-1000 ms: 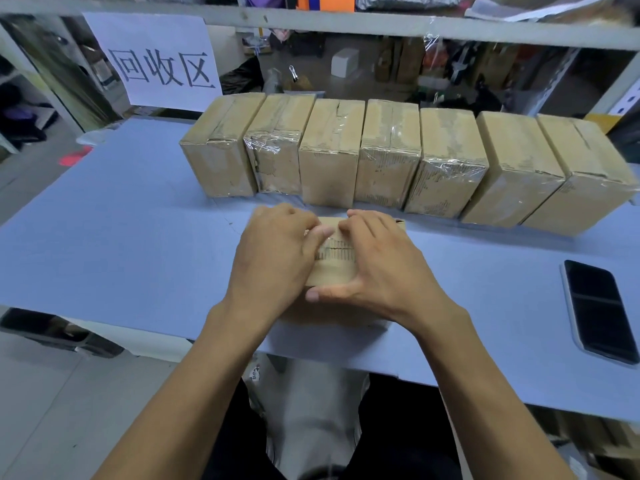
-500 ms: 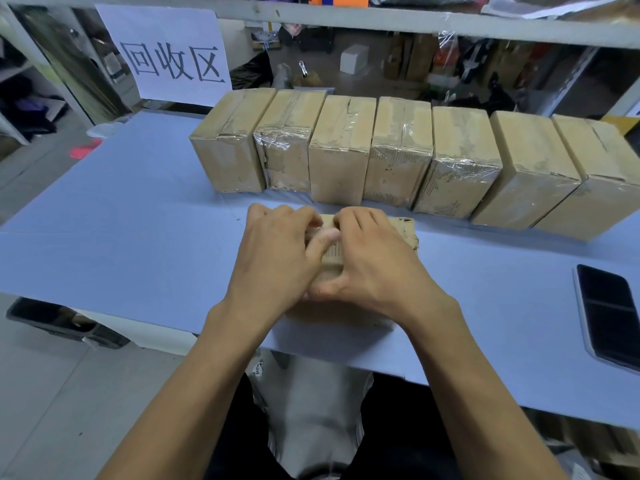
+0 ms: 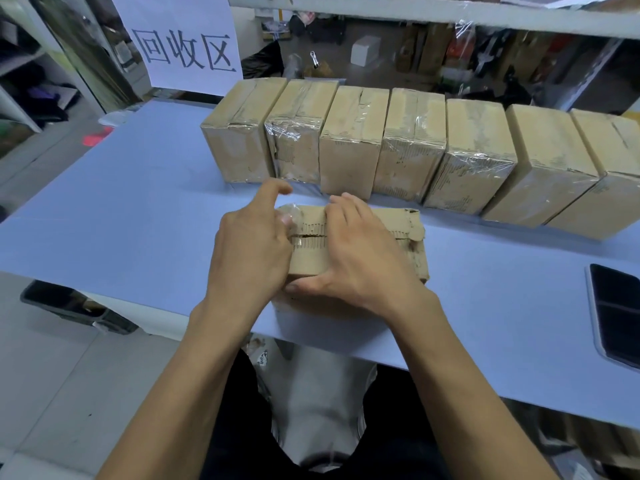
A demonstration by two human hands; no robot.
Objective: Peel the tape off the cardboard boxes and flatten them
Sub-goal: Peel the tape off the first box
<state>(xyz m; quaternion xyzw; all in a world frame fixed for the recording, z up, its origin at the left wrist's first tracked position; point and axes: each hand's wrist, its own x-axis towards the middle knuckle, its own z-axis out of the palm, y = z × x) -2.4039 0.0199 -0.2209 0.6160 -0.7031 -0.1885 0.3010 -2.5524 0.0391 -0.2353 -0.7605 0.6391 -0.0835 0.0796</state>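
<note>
A small cardboard box (image 3: 360,251) sits on the blue table (image 3: 131,216) directly in front of the person, close to the near edge, with a row of seven taped boxes (image 3: 408,150) standing side by side just behind it. The right hand (image 3: 360,258) lies over the top of the box, fingers spread and bent over its far edge while the thumb presses the near face, so the box is clasped between thumb and fingers. The left hand (image 3: 252,247) is at the box's left end; its index finger is raised and blurred above the box, and a bit of clear tape (image 3: 289,216) shows at the top left corner beside its fingers, though whether the fingers pinch that tape cannot be told. The box's top seam shows as a dark slit between the two hands, and its right end is ragged. To the right of the box, at the table's edge of view, lies a dark phone (image 3: 614,313). Behind the row of boxes, to the left, a white sign (image 3: 183,43) with three printed characters hangs below a shelf rail, and cluttered shelving fills the room beyond.
</note>
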